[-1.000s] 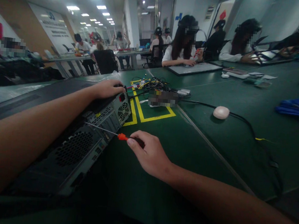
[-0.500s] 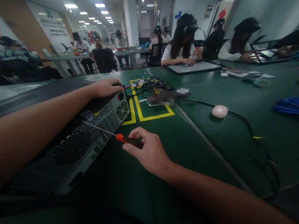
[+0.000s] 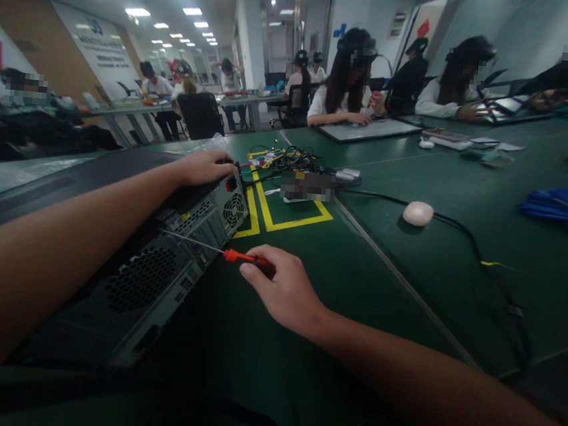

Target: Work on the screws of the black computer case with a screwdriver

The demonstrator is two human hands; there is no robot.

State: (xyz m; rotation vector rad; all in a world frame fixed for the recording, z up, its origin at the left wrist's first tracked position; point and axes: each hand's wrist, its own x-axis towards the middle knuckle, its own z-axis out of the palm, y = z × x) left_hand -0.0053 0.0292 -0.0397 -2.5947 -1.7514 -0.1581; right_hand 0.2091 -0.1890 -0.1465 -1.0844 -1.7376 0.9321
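Observation:
A dark desktop computer case lies at the left, its grey back panel with vents and a fan grille turned towards the right. On the upper side near the far corner rests my left hand, fingers bent over the edge. My right hand is closed around the orange and black handle of a screwdriver. The thin shaft points left to the middle of the back panel, and its tip seems to meet the panel near the case's upper edge. Exactly what the tip touches is too small to make out.
Beyond the case lies a tangle of cables by yellow tape on the green table. A pale mouse-like object and a blue cloth bundle lie to the right. Co-workers sit across the table.
The screwdriver has turned about its shaft, showing more orange on the handle. My right fingers and thumb have shifted slightly on it. My left hand stays on the case.

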